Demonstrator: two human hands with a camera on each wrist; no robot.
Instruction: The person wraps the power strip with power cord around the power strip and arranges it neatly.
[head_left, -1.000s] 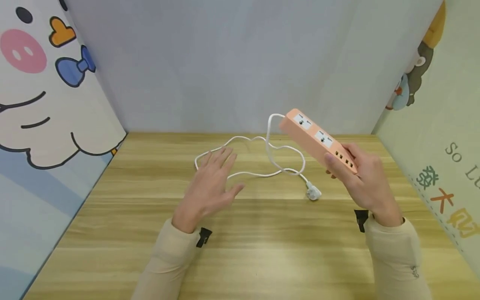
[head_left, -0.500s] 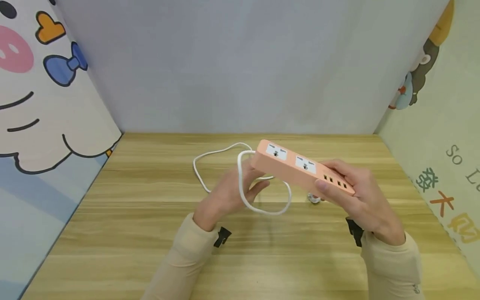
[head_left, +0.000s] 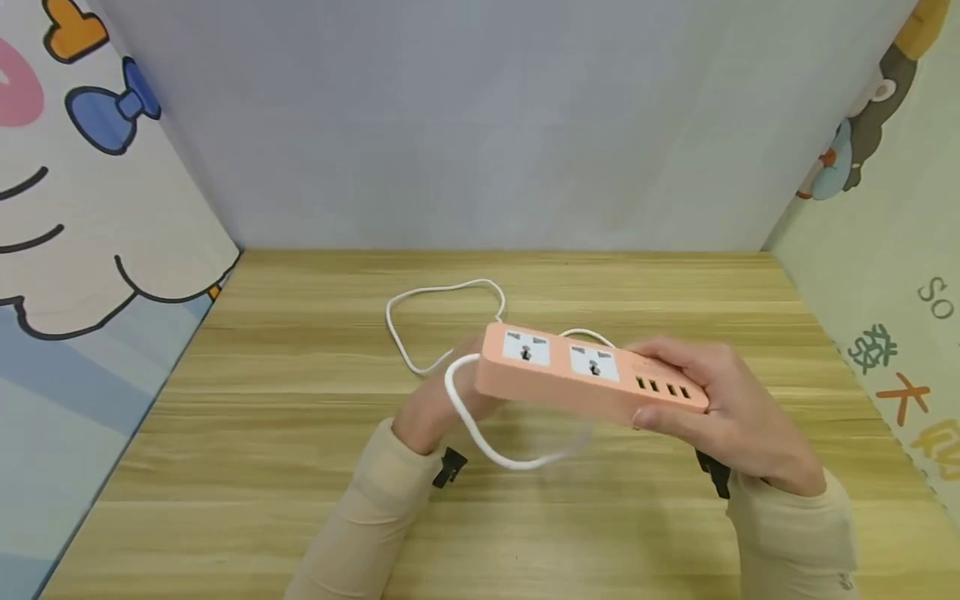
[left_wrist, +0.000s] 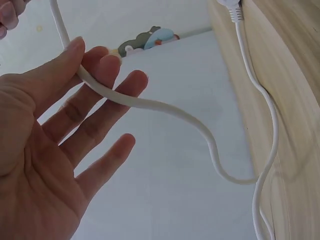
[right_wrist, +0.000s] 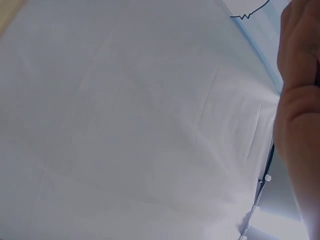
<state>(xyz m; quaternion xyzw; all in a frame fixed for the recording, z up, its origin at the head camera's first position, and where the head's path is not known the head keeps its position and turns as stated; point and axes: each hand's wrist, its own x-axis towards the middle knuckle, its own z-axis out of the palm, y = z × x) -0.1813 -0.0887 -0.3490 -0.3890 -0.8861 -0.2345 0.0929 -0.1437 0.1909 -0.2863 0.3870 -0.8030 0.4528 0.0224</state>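
Note:
My right hand [head_left: 738, 421] grips the USB end of a peach power strip [head_left: 561, 360], thumb along its near side. The strip is held above the table, its two white sockets and several USB ports facing up. Behind its far left end my left hand [head_left: 435, 404] is partly hidden. In the left wrist view that hand [left_wrist: 60, 135] pinches the white cable [left_wrist: 165, 107] between thumb and fingertips, the other fingers spread. The plug [left_wrist: 231, 4] shows at the top edge there; the strip hides it in the head view. The right wrist view has only part of the right hand [right_wrist: 302, 105].
Loose cable loops lie on the wood-grain table [head_left: 300, 467]. A pale grey backdrop [head_left: 480, 125] stands at the table's far edge. Cartoon-printed panels flank it, the left panel [head_left: 97, 250] and the right panel [head_left: 900, 275].
The power strip has come left and down, turning more level. My left hand has gone from lying spread over the cable to pinching it by the strip's left end.

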